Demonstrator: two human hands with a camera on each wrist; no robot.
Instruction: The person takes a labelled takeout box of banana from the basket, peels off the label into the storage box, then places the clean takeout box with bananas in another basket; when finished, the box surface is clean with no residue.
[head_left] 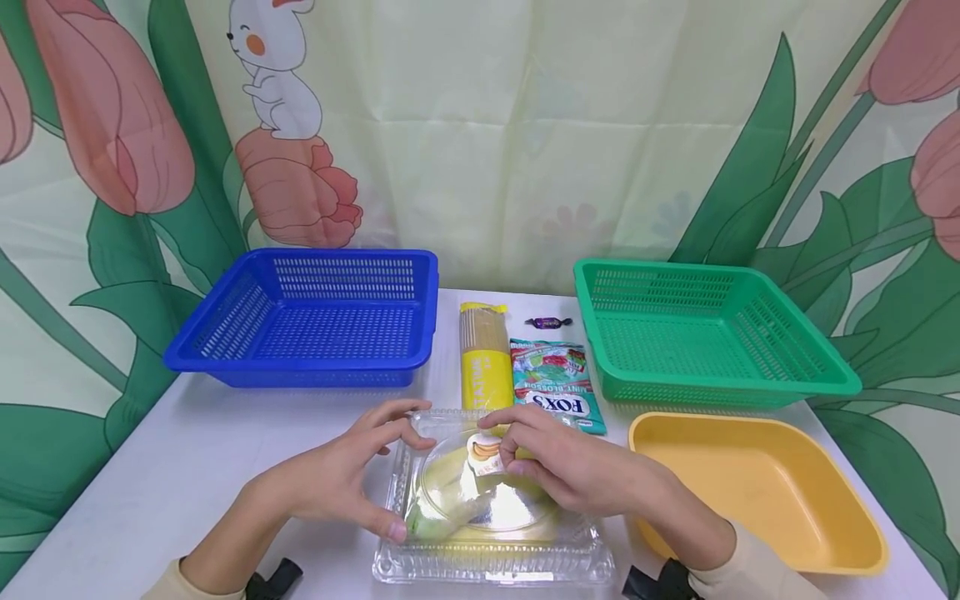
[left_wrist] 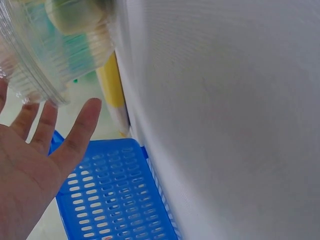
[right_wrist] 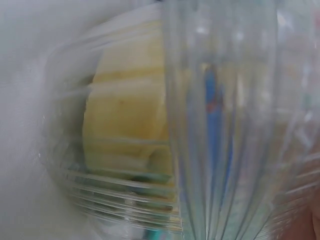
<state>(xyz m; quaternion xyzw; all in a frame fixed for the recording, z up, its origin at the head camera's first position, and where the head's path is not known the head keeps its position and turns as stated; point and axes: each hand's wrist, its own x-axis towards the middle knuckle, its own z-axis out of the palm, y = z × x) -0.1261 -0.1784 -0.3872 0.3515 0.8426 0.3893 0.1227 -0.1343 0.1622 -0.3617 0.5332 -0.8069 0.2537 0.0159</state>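
Note:
A clear plastic clamshell box point(head_left: 495, 567) with pale yellow fruit inside, seemingly bananas, lies at the table's front middle. Its lid is down. Over the lid is a small white sticker point(head_left: 486, 456) with a banana picture. My right hand point(head_left: 558, 458) pinches the sticker's right edge, its index fingertip by the top. At the box's left side, my left hand point(head_left: 345, 471) has its fingers spread, the thumb touching the rim. In the left wrist view, the fingers point(left_wrist: 77, 132) are loosely extended beside the box wall. The right wrist view is filled by the ribbed box side point(right_wrist: 225, 125).
Behind the box lie a yellow noodle pack point(head_left: 486, 367), a teal FOX'S candy bag point(head_left: 558, 379) and a small dark wrapped candy point(head_left: 549, 322). A blue basket point(head_left: 300, 377) stands back left, a green basket point(head_left: 720, 392) back right. A yellow tub point(head_left: 757, 483) sits at right.

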